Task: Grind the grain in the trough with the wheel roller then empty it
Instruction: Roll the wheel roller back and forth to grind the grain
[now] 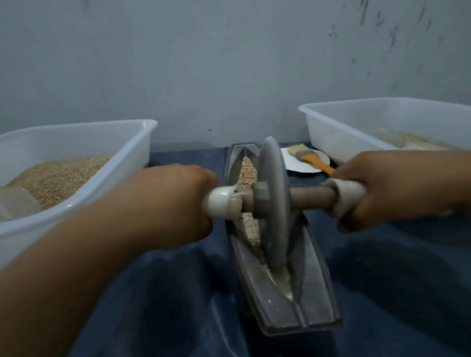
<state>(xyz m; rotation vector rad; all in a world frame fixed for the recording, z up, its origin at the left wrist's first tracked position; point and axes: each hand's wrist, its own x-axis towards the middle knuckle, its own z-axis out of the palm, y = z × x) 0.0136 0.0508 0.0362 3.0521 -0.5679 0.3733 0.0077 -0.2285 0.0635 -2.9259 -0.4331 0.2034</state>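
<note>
A long grey boat-shaped trough point(313, 280) lies in the middle on a dark blue cloth, pointing away from me. Whole grain point(247, 171) fills its far end, and pale crushed grain point(281, 281) lies in the groove nearer me. The grey wheel roller point(275, 200) stands upright in the groove on a wooden axle with white grips. My left hand point(171, 207) grips the left handle and my right hand point(396, 188) grips the right handle.
A white tub point(129, 159) at the left holds grain and a clear scoop point(6, 203). Another white tub point(338, 128) stands at the right with pale meal in it. Between trough and right tub lies a white plate point(293, 164) bearing an orange-handled brush point(311, 158). A grey wall rises behind.
</note>
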